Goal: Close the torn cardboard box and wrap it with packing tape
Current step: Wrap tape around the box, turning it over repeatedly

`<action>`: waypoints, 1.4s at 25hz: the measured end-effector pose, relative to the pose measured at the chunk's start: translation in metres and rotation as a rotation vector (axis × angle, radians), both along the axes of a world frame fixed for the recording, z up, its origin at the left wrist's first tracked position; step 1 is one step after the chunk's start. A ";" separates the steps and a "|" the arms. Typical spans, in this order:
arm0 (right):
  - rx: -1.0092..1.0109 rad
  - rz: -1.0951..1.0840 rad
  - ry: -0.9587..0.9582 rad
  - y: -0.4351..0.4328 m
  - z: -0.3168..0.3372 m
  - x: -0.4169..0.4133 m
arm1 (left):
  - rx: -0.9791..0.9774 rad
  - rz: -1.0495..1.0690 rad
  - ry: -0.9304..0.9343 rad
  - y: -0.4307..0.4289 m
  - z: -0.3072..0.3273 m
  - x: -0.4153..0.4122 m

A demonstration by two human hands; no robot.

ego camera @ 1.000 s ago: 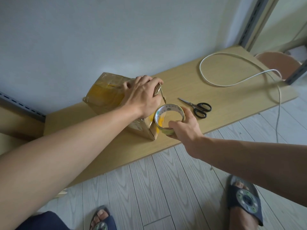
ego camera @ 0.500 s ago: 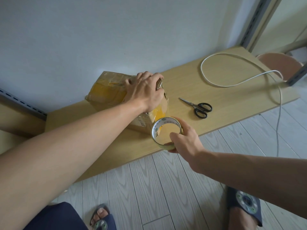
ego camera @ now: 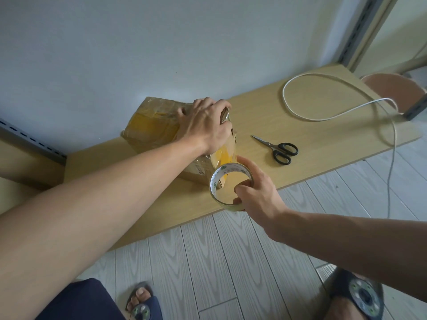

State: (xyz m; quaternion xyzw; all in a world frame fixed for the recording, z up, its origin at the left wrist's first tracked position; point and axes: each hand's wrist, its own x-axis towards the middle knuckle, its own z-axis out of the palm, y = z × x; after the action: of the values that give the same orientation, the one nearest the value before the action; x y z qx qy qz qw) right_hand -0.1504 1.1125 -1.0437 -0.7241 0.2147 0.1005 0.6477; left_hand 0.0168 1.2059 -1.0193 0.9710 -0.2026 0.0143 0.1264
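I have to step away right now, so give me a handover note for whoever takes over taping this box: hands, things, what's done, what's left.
Left hand: on top of the cardboard box, fingers curled over its right top edge.
Right hand: grips the packing tape roll, thumb inside the core, by the box's near corner.
A tape strip runs from the box top down the end face to the roll.
Scissors lie on the table, right of the box.
Done: box closed, tape on top.
Left: carry the strip round, press flat, cut it.
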 end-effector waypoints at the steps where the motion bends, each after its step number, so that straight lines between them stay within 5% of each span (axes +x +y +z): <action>1: 0.007 -0.015 -0.008 -0.001 0.000 -0.001 | 0.002 0.002 0.006 0.000 0.001 0.000; 13: 0.069 0.161 0.009 0.016 -0.004 -0.034 | 0.036 0.110 0.085 -0.016 0.008 0.009; 17: 0.116 0.195 0.004 0.025 -0.001 -0.030 | -0.280 -0.218 0.541 0.015 0.051 0.014; 19: 0.128 0.214 0.019 0.031 0.001 -0.030 | -0.017 -0.388 0.676 0.049 0.067 0.022; 21: 0.115 0.236 0.027 0.031 0.000 -0.032 | 0.382 -0.444 0.468 0.068 0.062 0.027; 23: 0.088 0.236 0.028 0.029 0.000 -0.034 | 0.473 -0.473 0.227 0.069 0.043 0.026; 28: 0.017 0.201 -0.046 0.029 0.008 -0.033 | 0.216 -0.483 0.114 0.066 0.041 0.022; 32: -0.200 0.143 -0.359 0.014 0.035 -0.006 | -0.304 -0.273 -0.070 0.090 0.050 0.006; 35: -0.332 0.225 -0.411 0.014 0.058 0.014 | -0.544 -0.021 -0.097 0.092 0.024 -0.027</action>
State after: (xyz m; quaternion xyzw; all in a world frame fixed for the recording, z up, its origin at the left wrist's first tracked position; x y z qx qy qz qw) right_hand -0.1368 1.1264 -0.9860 -0.8447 0.0108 -0.0139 0.5350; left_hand -0.0098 1.2976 -0.9957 0.8973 -0.2072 0.1131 0.3729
